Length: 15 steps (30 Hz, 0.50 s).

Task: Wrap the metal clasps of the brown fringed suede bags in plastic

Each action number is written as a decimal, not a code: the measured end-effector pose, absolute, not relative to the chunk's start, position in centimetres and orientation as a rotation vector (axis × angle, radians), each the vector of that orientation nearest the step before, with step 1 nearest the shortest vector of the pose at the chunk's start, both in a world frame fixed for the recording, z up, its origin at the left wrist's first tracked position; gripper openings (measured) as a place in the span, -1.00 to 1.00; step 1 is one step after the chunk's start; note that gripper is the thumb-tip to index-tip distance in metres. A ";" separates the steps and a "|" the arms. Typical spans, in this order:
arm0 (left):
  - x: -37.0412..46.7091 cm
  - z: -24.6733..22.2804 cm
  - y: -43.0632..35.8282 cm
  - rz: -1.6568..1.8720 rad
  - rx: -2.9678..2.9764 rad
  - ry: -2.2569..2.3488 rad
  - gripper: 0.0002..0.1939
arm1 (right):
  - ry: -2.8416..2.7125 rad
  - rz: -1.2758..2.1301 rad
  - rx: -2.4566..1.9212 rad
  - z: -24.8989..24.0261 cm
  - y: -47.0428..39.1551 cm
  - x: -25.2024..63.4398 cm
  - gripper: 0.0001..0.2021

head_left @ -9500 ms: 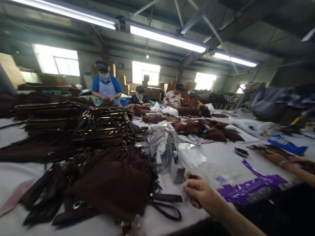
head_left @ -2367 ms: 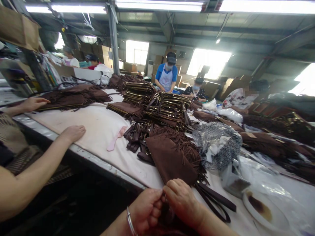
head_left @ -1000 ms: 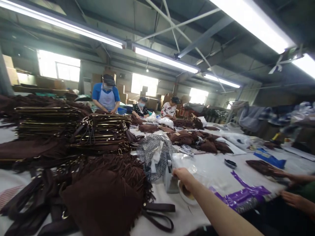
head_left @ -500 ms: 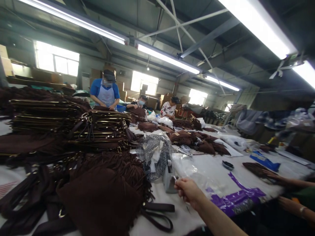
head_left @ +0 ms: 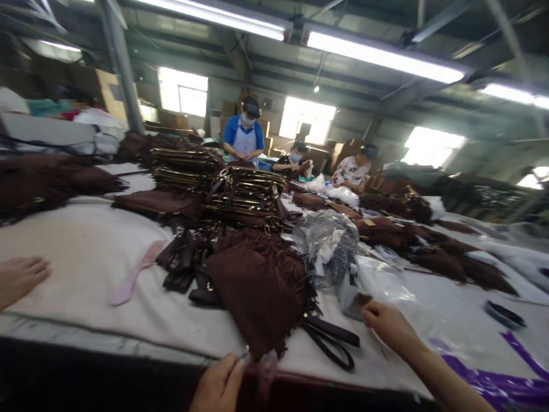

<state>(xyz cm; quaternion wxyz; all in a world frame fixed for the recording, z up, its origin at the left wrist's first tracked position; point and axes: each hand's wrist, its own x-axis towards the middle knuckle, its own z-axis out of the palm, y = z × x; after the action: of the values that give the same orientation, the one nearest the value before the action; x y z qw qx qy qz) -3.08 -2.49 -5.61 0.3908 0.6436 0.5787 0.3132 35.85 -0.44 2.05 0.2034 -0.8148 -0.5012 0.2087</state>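
Observation:
At the table's front edge, my left hand (head_left: 218, 382) is closed, thumb against finger. A small shiny metal piece (head_left: 246, 353) shows at its fingertips, beside the lower corner of a dark brown fringed bag (head_left: 253, 292); its kind is unclear. My right hand (head_left: 388, 326) is curled shut by a small grey box (head_left: 350, 298). Whatever lies in those fingers is hidden. Between the two hands lies a dark wrist strap loop (head_left: 334, 340) of the bag. Some blurred clear plastic (head_left: 268, 366) hangs next to my left hand.
Stacked brown bags with gold zips (head_left: 244, 197) stand behind. A crumpled grey bubble-wrap bundle (head_left: 323, 243), purple plastic (head_left: 493, 377) and a dark ring-shaped item (head_left: 505, 315) lie about. Another person's hand (head_left: 23, 279) rests at far left. Several people work across the table.
The view has swung left, so things sit further right. My left hand has come into view at the bag's corner. My right hand stays by the grey box; the white bit no longer shows.

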 end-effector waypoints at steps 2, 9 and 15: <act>-3.2 -5.9 -2.7 0.733 1.750 1.437 -0.64 | -1.557 0.744 -2.177 2.2 -1.4 32.9 -0.77; -3.3 -4.9 -3.9 0.644 2.042 1.504 -0.67 | -1.606 1.577 -1.556 2.8 -2.7 17.4 -0.82; -3.6 -5.6 -4.2 0.569 2.235 1.643 -0.71 | -1.836 1.356 -1.694 0.7 0.1 11.9 -0.76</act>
<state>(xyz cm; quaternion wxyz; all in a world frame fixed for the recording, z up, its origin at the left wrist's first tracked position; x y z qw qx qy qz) -3.65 -4.25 -5.58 0.1545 0.7798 0.5733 0.1985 11.86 0.13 0.71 0.1489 -0.5893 -0.6387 0.4717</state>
